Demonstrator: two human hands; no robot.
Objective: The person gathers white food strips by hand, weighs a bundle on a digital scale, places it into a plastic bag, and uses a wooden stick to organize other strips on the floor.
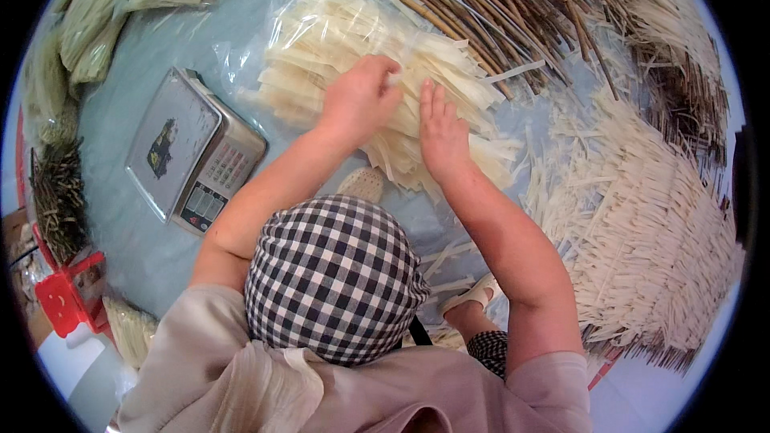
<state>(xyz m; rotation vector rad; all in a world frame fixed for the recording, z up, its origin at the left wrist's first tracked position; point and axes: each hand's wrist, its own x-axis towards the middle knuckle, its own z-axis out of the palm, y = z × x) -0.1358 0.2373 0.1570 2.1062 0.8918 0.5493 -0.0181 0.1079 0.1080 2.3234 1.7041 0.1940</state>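
A clear plastic bag packed with flat pale cream strips lies on the blue sheet ahead of me. My left hand is closed on the edge of the bag near its mouth. Beside it, my right hand lies flat with straight fingers on the bundle of pale strips sticking out of the bag. My checked hat fills the lower middle of the view.
A grey digital scale sits to the left. Filled bags lie at the far left. A big heap of loose pale strips lies to the right, brown sticks at the top. A red stool stands at lower left.
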